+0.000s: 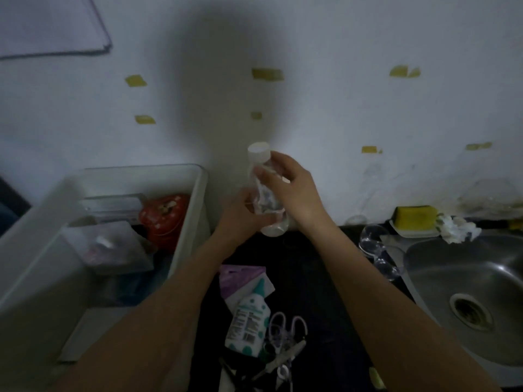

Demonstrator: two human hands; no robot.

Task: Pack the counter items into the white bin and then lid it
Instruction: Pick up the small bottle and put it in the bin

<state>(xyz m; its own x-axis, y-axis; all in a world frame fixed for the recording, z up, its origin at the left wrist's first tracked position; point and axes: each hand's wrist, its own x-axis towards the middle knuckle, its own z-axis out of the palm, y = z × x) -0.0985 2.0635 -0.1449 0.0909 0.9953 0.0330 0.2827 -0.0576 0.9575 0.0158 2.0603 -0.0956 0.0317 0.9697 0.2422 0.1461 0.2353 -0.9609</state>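
A clear plastic bottle with a white cap is held upright above the dark counter, just right of the white bin. My left hand grips its lower part and my right hand wraps its middle from the right. The bin is open and holds a red spotted pouch, clear plastic packets and a clear box. On the counter near me lie a white-and-teal glue bottle, purple scissors and a purple packet.
A steel sink fills the right side. Behind it sit a yellow sponge in a tray, crumpled tissue and clear safety glasses. The white wall with yellow tape scraps stands close behind the counter.
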